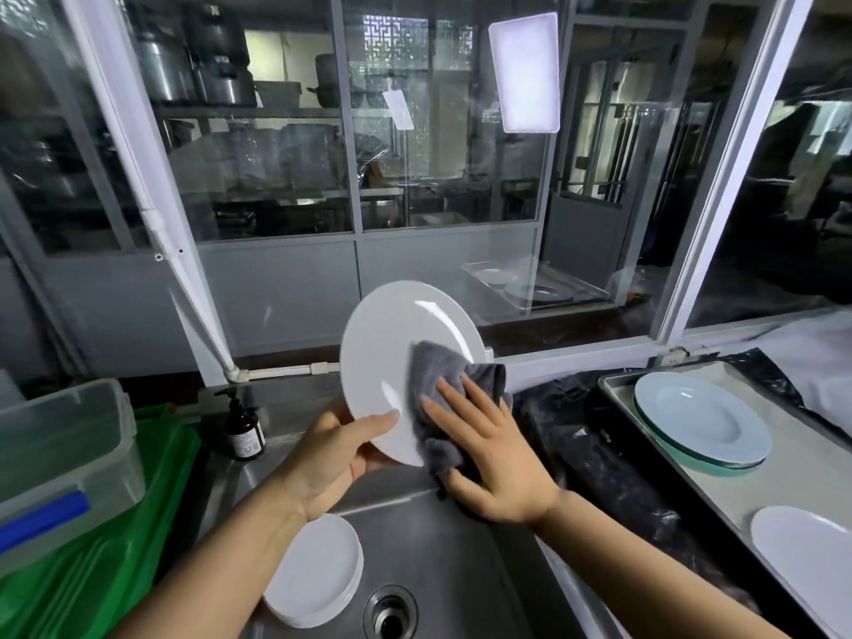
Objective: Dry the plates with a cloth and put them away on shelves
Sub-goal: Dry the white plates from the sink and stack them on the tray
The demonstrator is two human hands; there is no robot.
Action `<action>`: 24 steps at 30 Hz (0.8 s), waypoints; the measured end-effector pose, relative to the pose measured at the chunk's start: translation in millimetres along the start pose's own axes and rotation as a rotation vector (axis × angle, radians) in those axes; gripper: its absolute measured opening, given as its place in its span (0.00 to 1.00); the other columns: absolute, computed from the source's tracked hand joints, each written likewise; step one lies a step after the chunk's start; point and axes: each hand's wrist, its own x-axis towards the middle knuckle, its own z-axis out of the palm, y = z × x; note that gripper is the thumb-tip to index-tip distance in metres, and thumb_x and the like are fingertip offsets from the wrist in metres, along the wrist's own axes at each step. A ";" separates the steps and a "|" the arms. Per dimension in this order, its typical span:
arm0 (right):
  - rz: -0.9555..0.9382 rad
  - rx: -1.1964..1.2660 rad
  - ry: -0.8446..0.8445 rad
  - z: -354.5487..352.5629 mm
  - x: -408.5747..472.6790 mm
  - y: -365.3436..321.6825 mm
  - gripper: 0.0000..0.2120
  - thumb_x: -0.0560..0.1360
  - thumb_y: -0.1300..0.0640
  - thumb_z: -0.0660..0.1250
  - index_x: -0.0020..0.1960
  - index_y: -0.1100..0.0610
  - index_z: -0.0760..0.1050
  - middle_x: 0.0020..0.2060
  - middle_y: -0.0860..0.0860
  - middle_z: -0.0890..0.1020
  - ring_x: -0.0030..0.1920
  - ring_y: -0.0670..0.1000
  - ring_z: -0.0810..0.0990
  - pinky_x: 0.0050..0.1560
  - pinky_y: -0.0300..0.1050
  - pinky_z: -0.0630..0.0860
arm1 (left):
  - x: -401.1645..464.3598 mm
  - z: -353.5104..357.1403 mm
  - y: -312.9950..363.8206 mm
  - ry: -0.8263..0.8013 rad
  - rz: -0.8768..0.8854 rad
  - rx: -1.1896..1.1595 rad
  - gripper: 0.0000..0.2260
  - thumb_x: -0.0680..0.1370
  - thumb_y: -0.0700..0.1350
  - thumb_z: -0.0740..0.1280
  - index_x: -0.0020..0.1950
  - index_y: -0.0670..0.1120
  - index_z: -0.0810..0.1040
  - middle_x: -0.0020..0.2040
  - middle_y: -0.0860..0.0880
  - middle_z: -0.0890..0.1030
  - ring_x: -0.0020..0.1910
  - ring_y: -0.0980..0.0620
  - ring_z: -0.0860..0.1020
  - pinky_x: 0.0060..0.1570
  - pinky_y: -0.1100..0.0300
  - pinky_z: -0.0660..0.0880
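Plate [405, 357], tilted near upright over the sink [442, 546], is pinched at its lower rim by the left hand [332, 463]. The right hand [488, 454], fingers [454, 389] flat, presses the cloth [449, 398] against the plate's right face.

i see my left hand [339, 458] gripping a tilted white plate [396, 362] over the sink [456, 560], my right hand [488, 449] pressing a grey cloth [442, 375] flat against it.
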 end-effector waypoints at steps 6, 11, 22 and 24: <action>-0.138 -0.176 -0.043 9.9 5.9 -11.1 0.40 0.73 0.48 0.65 0.79 0.51 0.50 0.78 0.54 0.58 0.78 0.62 0.52 0.68 0.68 0.65 | 11.0 -0.4 2.2 -0.016 -0.139 -0.026 0.18 0.77 0.51 0.64 0.64 0.45 0.78 0.59 0.41 0.82 0.59 0.43 0.80 0.60 0.40 0.75; -0.117 -0.237 0.133 15.6 10.1 -18.9 0.32 0.73 0.59 0.61 0.76 0.57 0.59 0.72 0.59 0.70 0.72 0.64 0.66 0.63 0.62 0.73 | 23.0 6.3 9.8 -0.060 -0.103 0.029 0.20 0.78 0.53 0.63 0.65 0.45 0.78 0.60 0.42 0.82 0.61 0.44 0.79 0.65 0.45 0.72; 0.222 -0.012 0.264 -24.5 32.7 -33.1 0.19 0.69 0.54 0.63 0.60 0.46 0.73 0.47 0.45 0.83 0.44 0.53 0.81 0.37 0.47 0.77 | 48.0 30.7 14.2 0.147 -0.078 0.524 0.28 0.74 0.71 0.55 0.59 0.54 0.80 0.57 0.52 0.82 0.56 0.53 0.79 0.60 0.55 0.71; 0.384 0.222 0.239 -37.5 32.5 -28.2 0.19 0.68 0.52 0.66 0.59 0.44 0.74 0.48 0.41 0.83 0.48 0.48 0.81 0.46 0.47 0.78 | 48.7 27.5 6.4 0.108 -0.072 0.593 0.39 0.67 0.79 0.51 0.69 0.60 0.72 0.67 0.56 0.75 0.66 0.52 0.73 0.70 0.49 0.64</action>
